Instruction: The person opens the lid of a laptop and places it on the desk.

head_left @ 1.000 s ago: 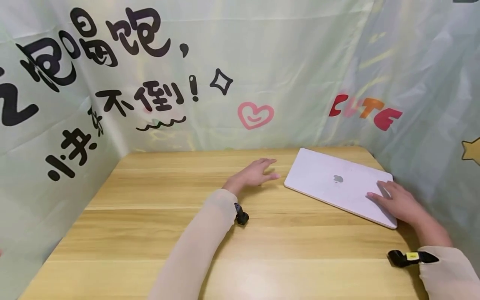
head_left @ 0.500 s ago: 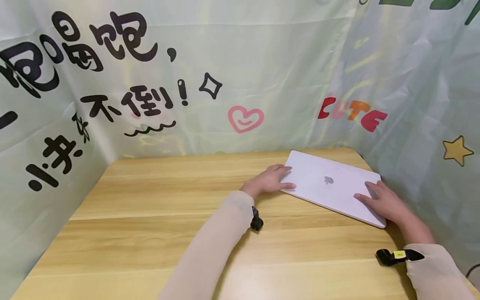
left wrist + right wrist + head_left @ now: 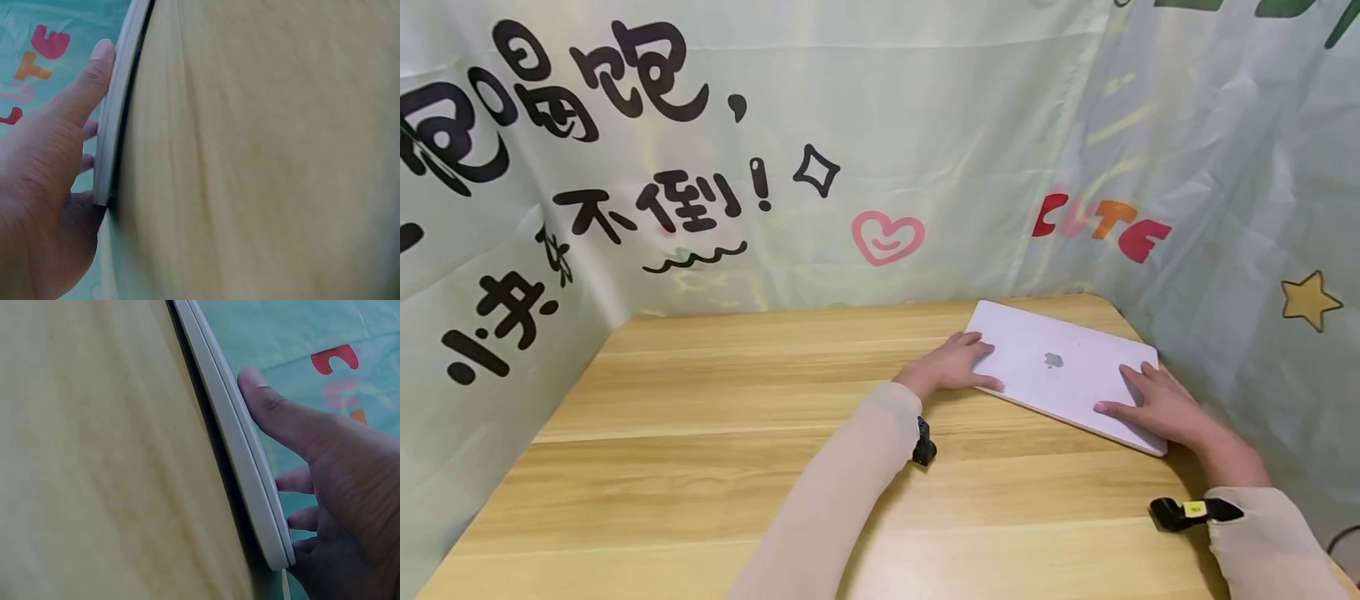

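Note:
A closed silver laptop with an apple logo lies flat and slanted at the back right in the head view. Over its left end my left hand rests with thumb and fingers spread on the lid. My right hand lies the same way across the right end, thumb toward the logo. The left wrist view shows the laptop's side edge, with the thumb along the lid's rim. From the right wrist, the two-layer edge appears beside the thumb, fingertips on the lid behind it.
The laptop lies on a wooden table. Printed cloth hangs behind the table and along both sides, close to the laptop's right end. Black wrist cameras sit on the left cuff and right cuff.
My left hand has moved right, from bare table onto the laptop's left end. The right hand has slid slightly inward on the lid. The head view has shifted a little right.

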Motion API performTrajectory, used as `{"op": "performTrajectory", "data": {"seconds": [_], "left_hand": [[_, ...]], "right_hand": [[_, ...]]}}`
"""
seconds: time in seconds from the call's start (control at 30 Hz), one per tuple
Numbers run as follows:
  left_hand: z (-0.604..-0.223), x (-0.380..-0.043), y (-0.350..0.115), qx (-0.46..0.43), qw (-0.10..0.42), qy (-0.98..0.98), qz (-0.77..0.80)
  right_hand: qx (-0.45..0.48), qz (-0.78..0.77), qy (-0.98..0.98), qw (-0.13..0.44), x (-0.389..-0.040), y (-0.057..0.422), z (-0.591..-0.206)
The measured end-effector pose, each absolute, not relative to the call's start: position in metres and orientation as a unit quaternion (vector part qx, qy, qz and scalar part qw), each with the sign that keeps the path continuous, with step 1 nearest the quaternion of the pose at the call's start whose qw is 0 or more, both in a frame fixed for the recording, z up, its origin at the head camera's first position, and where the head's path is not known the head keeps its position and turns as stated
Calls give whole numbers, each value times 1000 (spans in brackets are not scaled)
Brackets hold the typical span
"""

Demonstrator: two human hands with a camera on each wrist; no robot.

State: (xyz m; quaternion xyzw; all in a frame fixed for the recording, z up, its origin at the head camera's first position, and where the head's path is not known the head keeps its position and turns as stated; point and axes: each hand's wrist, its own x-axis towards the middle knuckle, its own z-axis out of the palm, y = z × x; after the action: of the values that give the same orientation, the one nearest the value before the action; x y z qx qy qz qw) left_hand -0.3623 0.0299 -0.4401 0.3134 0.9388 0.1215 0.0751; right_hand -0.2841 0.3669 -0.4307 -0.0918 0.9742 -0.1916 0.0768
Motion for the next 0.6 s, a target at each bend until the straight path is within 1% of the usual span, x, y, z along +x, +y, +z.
{"op": "performTrajectory", "data": {"seconds": [0.17, 0.6], "left_hand": [[-434, -358, 25, 308, 87, 941, 106], [-427, -343, 16, 335, 90, 937, 30]], "right_hand": [[-95, -190, 974, 82, -282, 359, -427], [-109, -167, 976, 86, -273, 348, -423]]}}
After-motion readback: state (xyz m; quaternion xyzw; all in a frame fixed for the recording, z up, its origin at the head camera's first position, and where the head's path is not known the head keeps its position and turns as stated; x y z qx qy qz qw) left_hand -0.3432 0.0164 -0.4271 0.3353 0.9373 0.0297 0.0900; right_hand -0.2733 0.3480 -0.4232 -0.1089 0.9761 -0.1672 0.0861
